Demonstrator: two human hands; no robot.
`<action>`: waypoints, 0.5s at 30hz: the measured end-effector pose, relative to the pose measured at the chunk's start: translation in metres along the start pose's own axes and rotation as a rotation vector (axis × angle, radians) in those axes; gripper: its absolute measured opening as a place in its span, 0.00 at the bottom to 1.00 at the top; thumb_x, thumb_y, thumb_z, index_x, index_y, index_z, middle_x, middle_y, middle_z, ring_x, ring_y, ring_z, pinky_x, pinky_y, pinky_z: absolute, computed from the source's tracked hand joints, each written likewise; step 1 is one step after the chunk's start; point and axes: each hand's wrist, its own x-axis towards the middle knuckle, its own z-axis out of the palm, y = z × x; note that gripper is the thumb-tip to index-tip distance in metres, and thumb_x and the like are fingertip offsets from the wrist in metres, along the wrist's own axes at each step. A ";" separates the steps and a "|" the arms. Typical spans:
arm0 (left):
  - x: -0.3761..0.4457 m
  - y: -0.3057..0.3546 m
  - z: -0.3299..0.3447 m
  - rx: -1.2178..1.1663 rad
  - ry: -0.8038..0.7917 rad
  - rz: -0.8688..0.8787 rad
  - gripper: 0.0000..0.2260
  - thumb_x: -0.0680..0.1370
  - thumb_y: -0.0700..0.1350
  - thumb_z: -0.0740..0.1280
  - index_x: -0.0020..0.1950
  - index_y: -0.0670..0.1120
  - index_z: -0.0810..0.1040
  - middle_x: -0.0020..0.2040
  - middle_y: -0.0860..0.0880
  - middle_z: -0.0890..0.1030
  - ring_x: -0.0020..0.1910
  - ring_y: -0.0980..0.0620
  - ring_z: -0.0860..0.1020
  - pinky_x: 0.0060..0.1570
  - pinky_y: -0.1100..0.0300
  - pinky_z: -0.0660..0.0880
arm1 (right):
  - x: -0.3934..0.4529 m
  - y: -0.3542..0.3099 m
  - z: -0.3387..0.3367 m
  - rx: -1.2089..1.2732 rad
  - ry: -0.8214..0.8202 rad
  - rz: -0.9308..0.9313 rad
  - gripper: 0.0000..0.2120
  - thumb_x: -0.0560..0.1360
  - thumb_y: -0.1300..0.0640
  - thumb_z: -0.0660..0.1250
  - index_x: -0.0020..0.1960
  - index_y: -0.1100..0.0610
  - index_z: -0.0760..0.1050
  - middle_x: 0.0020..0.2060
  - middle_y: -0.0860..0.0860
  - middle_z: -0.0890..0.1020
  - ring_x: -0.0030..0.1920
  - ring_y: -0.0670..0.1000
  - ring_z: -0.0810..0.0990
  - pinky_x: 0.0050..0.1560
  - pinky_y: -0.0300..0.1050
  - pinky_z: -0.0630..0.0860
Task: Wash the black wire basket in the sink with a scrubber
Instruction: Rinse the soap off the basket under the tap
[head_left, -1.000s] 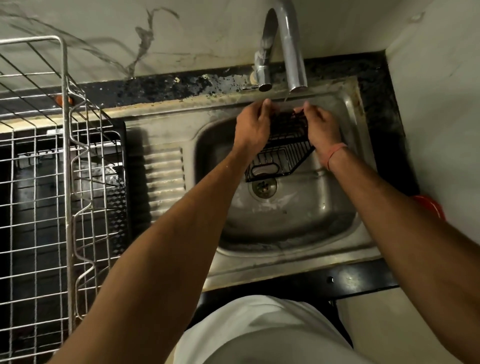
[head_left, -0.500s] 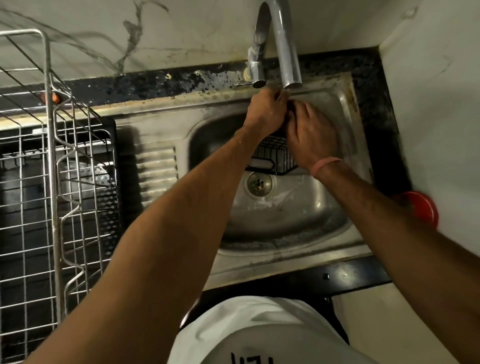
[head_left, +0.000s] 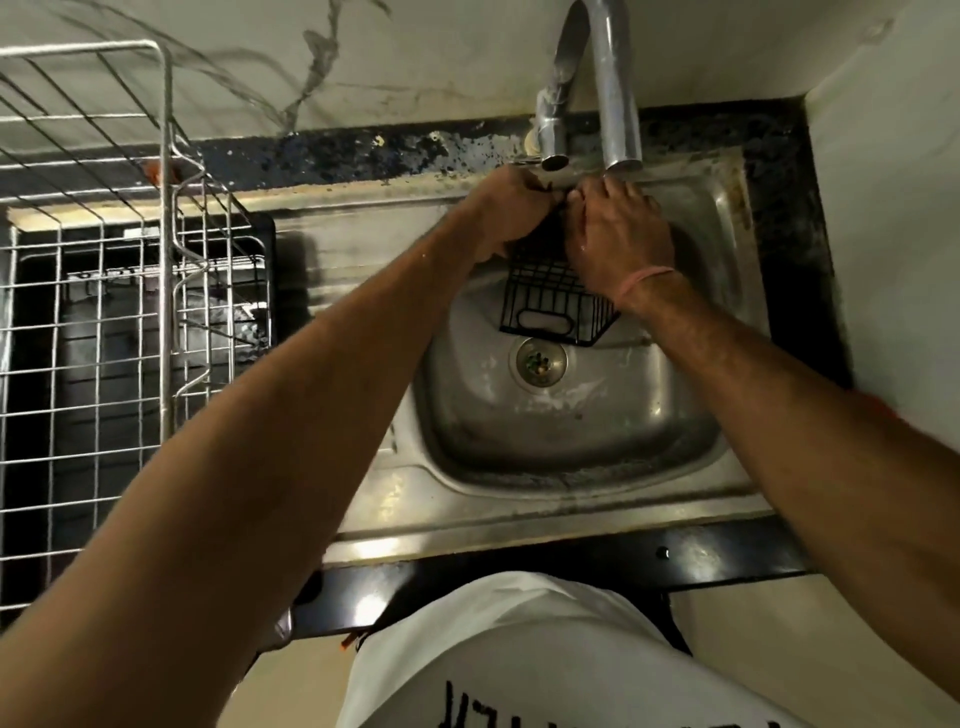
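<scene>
The black wire basket (head_left: 555, 305) is tilted over the steel sink (head_left: 550, 431), its lower end just above the drain (head_left: 538, 360). My left hand (head_left: 511, 207) grips the basket's upper left edge under the tap (head_left: 613, 88). My right hand (head_left: 618, 236) lies over the basket's upper right part with its fingers curled on the wires. Both hands hide the top of the basket. No scrubber shows in this view.
A metal wire dish rack (head_left: 119, 291) stands on the counter at the left, over a black tray (head_left: 262, 244). The sink's ribbed drainboard (head_left: 358, 270) lies between the rack and the basin. A wall corner closes in on the right.
Both hands have come together at the top of the basket under the tap, and the basket has tipped more upright. The right hand now covers more of the basket.
</scene>
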 end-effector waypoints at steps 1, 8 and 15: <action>-0.001 -0.002 0.002 -0.034 0.011 -0.012 0.09 0.86 0.49 0.68 0.59 0.47 0.85 0.52 0.48 0.86 0.53 0.49 0.86 0.49 0.53 0.86 | 0.000 0.002 0.000 0.003 -0.004 -0.017 0.23 0.87 0.45 0.45 0.62 0.57 0.74 0.58 0.59 0.80 0.58 0.61 0.78 0.60 0.58 0.74; 0.002 -0.021 0.021 -0.162 0.062 -0.052 0.07 0.86 0.42 0.67 0.58 0.47 0.85 0.49 0.46 0.86 0.42 0.52 0.83 0.39 0.57 0.82 | -0.020 0.024 -0.008 -0.058 0.020 -0.060 0.20 0.87 0.47 0.48 0.62 0.54 0.75 0.58 0.55 0.80 0.59 0.57 0.76 0.59 0.56 0.73; 0.007 -0.017 0.022 -0.142 0.054 0.023 0.07 0.86 0.40 0.67 0.58 0.44 0.86 0.44 0.50 0.84 0.34 0.62 0.80 0.33 0.68 0.75 | -0.032 0.005 -0.006 -0.121 0.080 0.114 0.20 0.86 0.47 0.48 0.63 0.56 0.74 0.59 0.59 0.79 0.59 0.60 0.76 0.58 0.59 0.72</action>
